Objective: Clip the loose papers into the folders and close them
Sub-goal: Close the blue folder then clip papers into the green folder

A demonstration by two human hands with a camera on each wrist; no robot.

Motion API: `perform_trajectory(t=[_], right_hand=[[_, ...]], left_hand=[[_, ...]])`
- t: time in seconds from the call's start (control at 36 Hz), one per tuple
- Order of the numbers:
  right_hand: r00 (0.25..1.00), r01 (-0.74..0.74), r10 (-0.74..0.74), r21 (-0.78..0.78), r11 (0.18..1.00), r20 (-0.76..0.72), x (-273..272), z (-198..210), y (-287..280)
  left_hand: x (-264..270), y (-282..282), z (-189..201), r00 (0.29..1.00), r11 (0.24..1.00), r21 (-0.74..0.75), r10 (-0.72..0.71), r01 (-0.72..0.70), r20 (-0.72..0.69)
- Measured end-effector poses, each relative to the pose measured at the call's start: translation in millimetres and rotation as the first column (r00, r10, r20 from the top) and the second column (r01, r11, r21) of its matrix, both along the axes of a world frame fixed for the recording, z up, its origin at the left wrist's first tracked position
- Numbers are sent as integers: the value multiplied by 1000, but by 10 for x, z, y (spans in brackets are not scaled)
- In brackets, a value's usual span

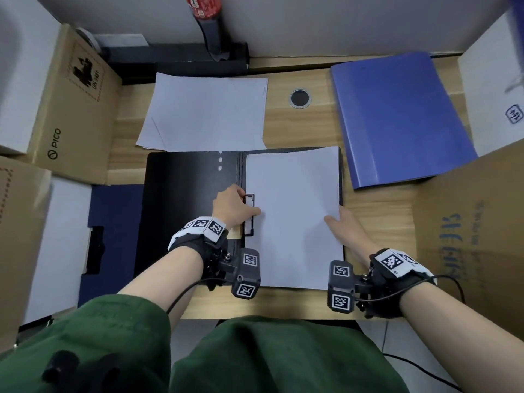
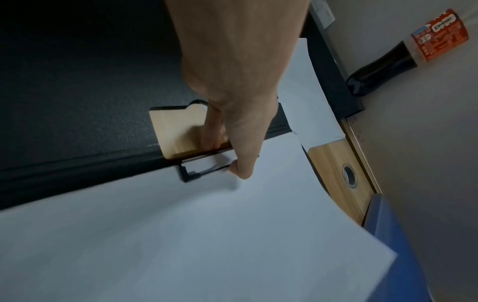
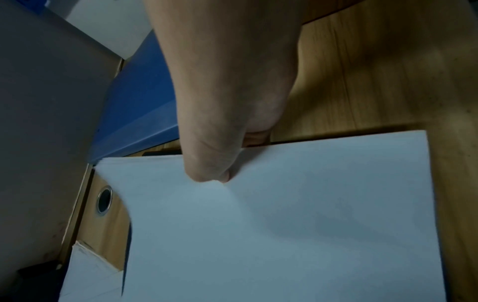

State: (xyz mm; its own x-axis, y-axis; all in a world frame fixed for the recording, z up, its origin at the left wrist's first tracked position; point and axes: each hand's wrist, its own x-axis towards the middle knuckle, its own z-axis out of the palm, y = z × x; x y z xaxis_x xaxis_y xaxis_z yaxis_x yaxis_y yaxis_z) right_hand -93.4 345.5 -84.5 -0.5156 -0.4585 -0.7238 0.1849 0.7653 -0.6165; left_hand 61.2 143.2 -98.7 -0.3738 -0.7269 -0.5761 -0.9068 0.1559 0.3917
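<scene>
A black folder [image 1: 192, 194] lies open on the desk in front of me. A stack of white papers [image 1: 295, 222] rests on its right half. My left hand [image 1: 241, 205] is at the spine. In the left wrist view its thumb [image 2: 243, 167] presses on the black clip [image 2: 196, 173] at the papers' left edge, with its fingers curled under through the spine cut-out. My right hand [image 1: 337, 219] pinches the right edge of the stack [image 3: 297, 224], thumb [image 3: 212, 169] on top and fingers below. More loose papers [image 1: 207, 112] lie behind the folder. A closed blue folder [image 1: 397, 117] sits at the back right.
A dark blue folder [image 1: 113, 236] with white sheets [image 1: 65, 245] lies at the left. Cardboard boxes stand on the left [image 1: 73, 103] and right [image 1: 476, 236]. A dark bottle [image 1: 207, 24] and a black bar [image 1: 175, 59] are at the back wall, with a cable hole [image 1: 300, 97] nearby.
</scene>
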Motion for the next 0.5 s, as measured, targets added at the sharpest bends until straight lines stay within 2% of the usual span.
perform_trajectory(t=[0.14,0.25,0.31,0.36,0.44,0.5], right_hand=[[990,138,-138,13,990,0,-36,-13,77],[972,186,-183,11,982,-150,-93,40,115],[965,198,-196,-5,980,-172,-88,80,105],[978,174,-176,-22,984,-116,-65,136,57],[996,89,-88,-6,996,34,24,202,-75],[995,36,-37,15,999,93,136,212,-185]], left_hand=[[-56,44,-26,1000,1000,-11,0,1,31],[-48,15,-35,1000,1000,13,-1,1,25],[-20,0,-34,1000,1000,24,-13,13,-7],[16,-4,-33,997,998,63,1,4,-76],[142,-19,4,968,978,196,118,-74,-221],[300,-67,31,946,972,205,173,-119,-273]])
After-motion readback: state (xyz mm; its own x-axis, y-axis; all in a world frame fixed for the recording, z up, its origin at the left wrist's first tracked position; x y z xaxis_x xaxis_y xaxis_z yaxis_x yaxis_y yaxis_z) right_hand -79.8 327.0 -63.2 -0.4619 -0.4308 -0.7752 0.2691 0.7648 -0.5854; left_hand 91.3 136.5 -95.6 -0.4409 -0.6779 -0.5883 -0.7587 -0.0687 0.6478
